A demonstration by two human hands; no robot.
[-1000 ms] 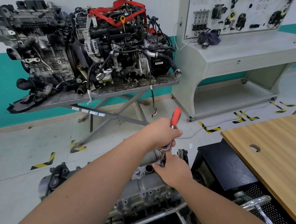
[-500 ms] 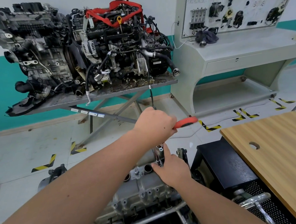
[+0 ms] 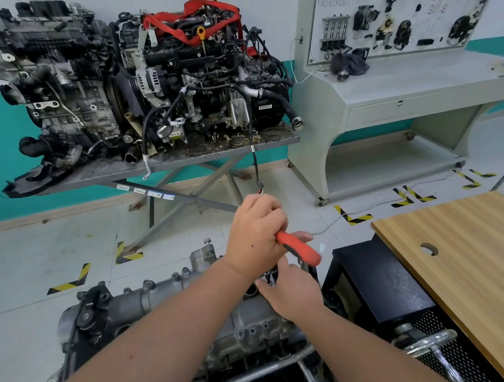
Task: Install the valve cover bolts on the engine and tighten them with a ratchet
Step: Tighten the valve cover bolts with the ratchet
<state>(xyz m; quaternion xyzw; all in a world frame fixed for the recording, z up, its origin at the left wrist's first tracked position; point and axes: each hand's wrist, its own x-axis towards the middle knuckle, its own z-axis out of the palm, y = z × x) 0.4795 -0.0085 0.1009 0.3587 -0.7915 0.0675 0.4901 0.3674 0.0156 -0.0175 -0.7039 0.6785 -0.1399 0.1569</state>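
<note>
**Two hands on a ratchet over a bare engine**

At ten o'clock, two dirty engines (image 3: 137, 79) sit side by side on a grey scissor-leg table (image 3: 184, 158) against a teal and white wall, a red strap (image 3: 193, 20) looped over the right-hand one. Black and yellow tape marks (image 3: 70, 283) dot the pale floor beneath. At seven o'clock the engine (image 3: 151, 303) under work lies with its silver valve cover facing up, several bolts (image 3: 185, 270) standing along its far edge. At centre frame the left hand (image 3: 256, 237) is closed in a fist around the ratchet (image 3: 300, 248), whose red and black handle juts out toward four o'clock. Directly below, the right hand (image 3: 292, 294) rests on the cover at the tool's head, fingers bunched around the socket; whether they actually pinch it cannot be told, since the head is mostly hidden between the two hands. At four o'clock a black perforated cabinet (image 3: 377, 286) stands just beside the engine, with a wooden top (image 3: 470, 260) bearing a round hole touching its right side. At one o'clock a pale grey training bench (image 3: 401, 93) carries a panel of mounted car parts (image 3: 396, 13), and a dark rag (image 3: 349, 63) lies on its desk surface
</note>
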